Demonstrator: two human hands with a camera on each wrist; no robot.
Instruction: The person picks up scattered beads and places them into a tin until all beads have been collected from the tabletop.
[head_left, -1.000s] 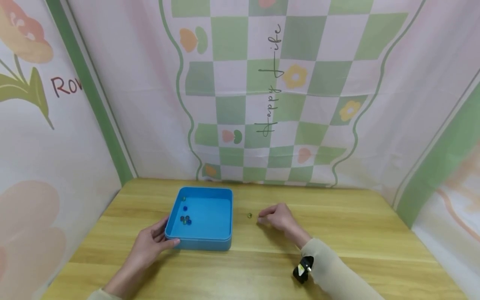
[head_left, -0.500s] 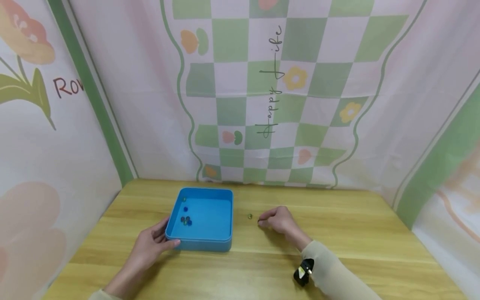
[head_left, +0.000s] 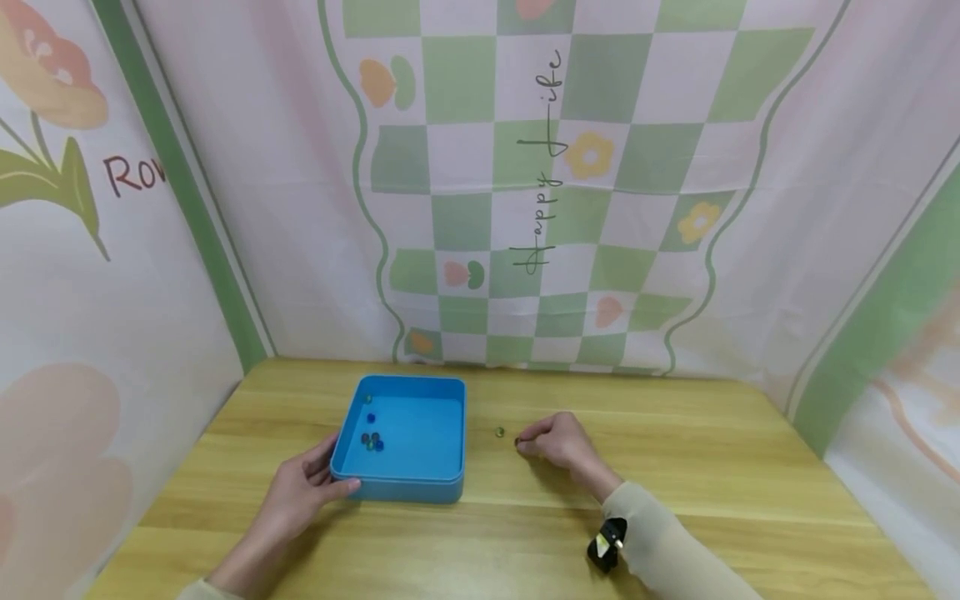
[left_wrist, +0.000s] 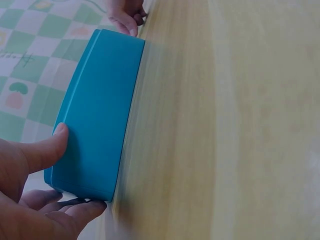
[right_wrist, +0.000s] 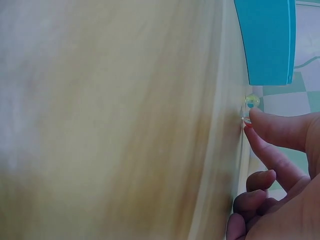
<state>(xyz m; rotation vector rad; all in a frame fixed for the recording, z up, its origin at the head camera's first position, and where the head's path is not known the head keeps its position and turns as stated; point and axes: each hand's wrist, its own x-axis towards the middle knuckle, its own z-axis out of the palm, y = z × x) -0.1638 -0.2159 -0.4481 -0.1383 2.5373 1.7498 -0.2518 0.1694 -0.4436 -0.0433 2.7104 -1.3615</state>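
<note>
A square blue open box (head_left: 423, 429) rests on the table, with several glass marbles, blue and greenish or brownish, at its left side inside. At the box's front left corner, my left hand (head_left: 292, 496) holds it, the thumb against the front wall and the fingers around the left side. To the right of the box, my right hand (head_left: 562, 442) pinches a small marble (right_wrist: 247, 121), partly reddish, between thumb and index finger, low at the tabletop; the fingertips hide part of it. Between that hand and the box lies a clear yellow-green marble (head_left: 500, 432).
The wooden table (head_left: 540, 546) ends at the back against a hanging cloth (head_left: 517, 217) with green checks and flowers. More patterned cloth hangs on both sides. A black strapped device (head_left: 606, 543) sits at the right sleeve (head_left: 675, 542).
My right hand has come down slightly, and a dark marble now shows at its fingertips. My left hand, the box and the yellow-green marble have stayed in place.
</note>
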